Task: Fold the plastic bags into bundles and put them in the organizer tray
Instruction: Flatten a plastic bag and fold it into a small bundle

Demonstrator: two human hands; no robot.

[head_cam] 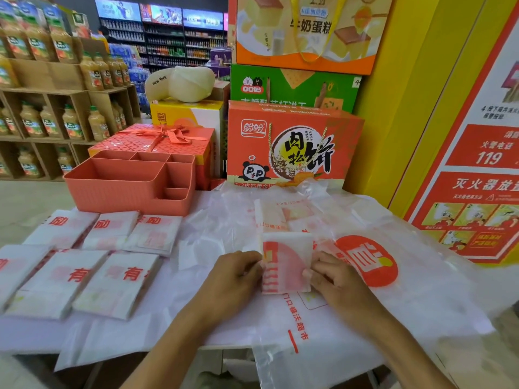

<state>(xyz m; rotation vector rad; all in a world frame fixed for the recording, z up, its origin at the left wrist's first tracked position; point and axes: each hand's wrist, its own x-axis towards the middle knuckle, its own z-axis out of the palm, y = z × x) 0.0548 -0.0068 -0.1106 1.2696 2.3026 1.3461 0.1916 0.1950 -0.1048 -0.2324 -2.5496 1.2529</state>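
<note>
White plastic printed red: a part-folded bag [288, 259] rests on loose flat bags [407, 313] spread over the bench [31, 332], the left hand [236, 272] and right hand [332, 279] each pinching one side edge with curled fingers. Left of them, folded bundles [118, 284] lie in two rows; farther back stands the coral organizer tray [126, 192].

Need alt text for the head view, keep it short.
The left hand and right hand pinch a folded bag bundle by its sides over loose plastic bags spread flat. Six finished bundles lie to the left, with a coral organizer tray behind them and snack boxes beyond.
</note>
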